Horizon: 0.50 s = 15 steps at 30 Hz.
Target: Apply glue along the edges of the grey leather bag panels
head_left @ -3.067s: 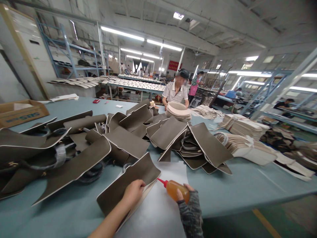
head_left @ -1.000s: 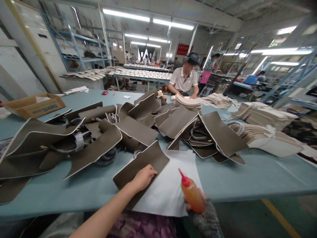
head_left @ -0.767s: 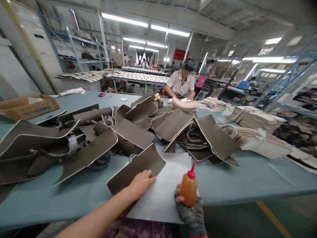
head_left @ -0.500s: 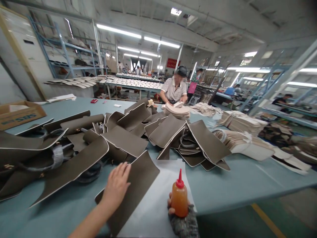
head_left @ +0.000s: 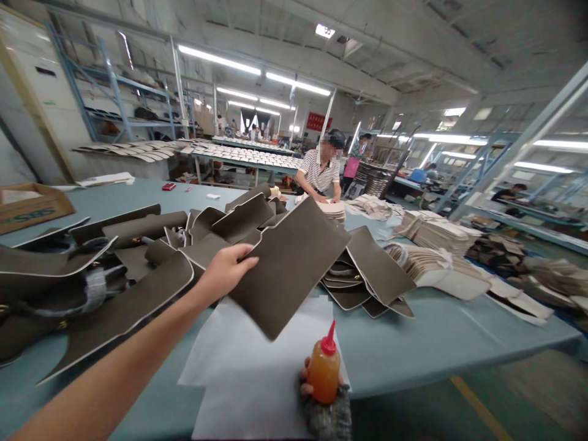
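Note:
Pinched by its left edge, a dark olive leather panel (head_left: 289, 263) hangs tilted in my left hand (head_left: 232, 267), raised above the table toward the pile. My right hand (head_left: 307, 376), in a grey sleeve or glove, is wrapped round a glue bottle (head_left: 324, 372) with amber contents and a red pointed nozzle, held upright near the table's front edge. White paper sheets (head_left: 248, 380) lie on the table below the panel. Behind and to the left are piled more olive panels (head_left: 133, 306) with pale edges, some with plastic-wrapped handles.
Tied stacks of beige pieces (head_left: 436, 269) stand to the right on the blue-green table (head_left: 390, 343). A co-worker in a striped shirt (head_left: 316, 174) handles pale pieces across the table. A cardboard box (head_left: 37, 208) sits at the far left, and a small red case (head_left: 168, 187) lies at the back.
My left hand has lifted the leather panel off the white paper and carried it forward and up toward the pile. My right hand still holds the glue bottle in nearly the same place.

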{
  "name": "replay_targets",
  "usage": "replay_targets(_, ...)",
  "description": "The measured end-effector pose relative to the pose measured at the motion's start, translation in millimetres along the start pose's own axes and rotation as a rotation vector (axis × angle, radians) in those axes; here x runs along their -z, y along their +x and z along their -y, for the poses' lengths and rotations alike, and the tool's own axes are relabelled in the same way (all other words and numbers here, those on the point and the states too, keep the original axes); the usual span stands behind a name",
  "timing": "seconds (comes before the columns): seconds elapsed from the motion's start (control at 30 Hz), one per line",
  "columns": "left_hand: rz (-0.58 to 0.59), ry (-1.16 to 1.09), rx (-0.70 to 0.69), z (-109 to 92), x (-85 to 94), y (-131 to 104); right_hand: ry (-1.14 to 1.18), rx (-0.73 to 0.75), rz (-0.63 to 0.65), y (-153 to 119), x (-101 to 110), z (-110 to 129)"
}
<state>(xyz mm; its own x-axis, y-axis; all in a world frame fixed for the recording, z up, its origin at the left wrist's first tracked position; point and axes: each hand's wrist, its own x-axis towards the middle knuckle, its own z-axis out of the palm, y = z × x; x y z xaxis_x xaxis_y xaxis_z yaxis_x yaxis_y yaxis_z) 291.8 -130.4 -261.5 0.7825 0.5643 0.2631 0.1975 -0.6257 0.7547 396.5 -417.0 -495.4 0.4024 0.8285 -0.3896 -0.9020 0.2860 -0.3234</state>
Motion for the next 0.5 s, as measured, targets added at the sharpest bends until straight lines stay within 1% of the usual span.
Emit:
replay_targets(0.03, -0.090, -0.007, -0.033, -4, -11.4, 22, -0.011, -0.023, -0.012, 0, -2, 1)
replay_targets(0.07, -0.130, -0.003, -0.045, -6, -24.2, 39, -0.018, -0.044, -0.024, 1, -4, 3)
replay_targets(0.1, -0.164, 0.003, -0.048, -7, -37.7, 51, -0.022, -0.062, -0.034, 1, -6, 4)
replay_targets(0.13, -0.187, 0.015, -0.055, -6, -51.1, 56, -0.024, -0.072, -0.040, 2, -7, 4)
replay_targets(0.17, -0.185, 0.030, -0.067, -5, -63.4, 54, -0.025, -0.072, -0.040, 3, -7, 5)
replay_targets(0.2, -0.167, 0.047, -0.085, -2, -74.3, 46, -0.024, -0.063, -0.038, 4, -7, 6)
replay_targets(0.23, -0.130, 0.067, -0.107, 3, -83.2, 32, -0.026, -0.055, -0.040, 5, -5, 7)
replay_targets(0.3, -0.016, 0.118, -0.136, 19, -94.9, -9, -0.031, -0.057, -0.057, 8, 2, 12)
replay_targets(0.33, 0.030, 0.152, -0.133, 30, -97.3, -31, -0.051, -0.084, -0.077, 11, 7, 16)
replay_targets(0.4, 0.083, 0.231, -0.100, 55, -93.4, -72, -0.083, -0.114, -0.101, 18, 18, 28)
replay_targets(0.43, 0.083, 0.277, -0.069, 69, -86.5, -90, -0.126, -0.129, -0.101, 24, 23, 34)
replay_targets(0.5, 0.023, 0.374, 0.015, 95, -62.4, -119, -0.248, -0.218, -0.124, 37, 32, 46)
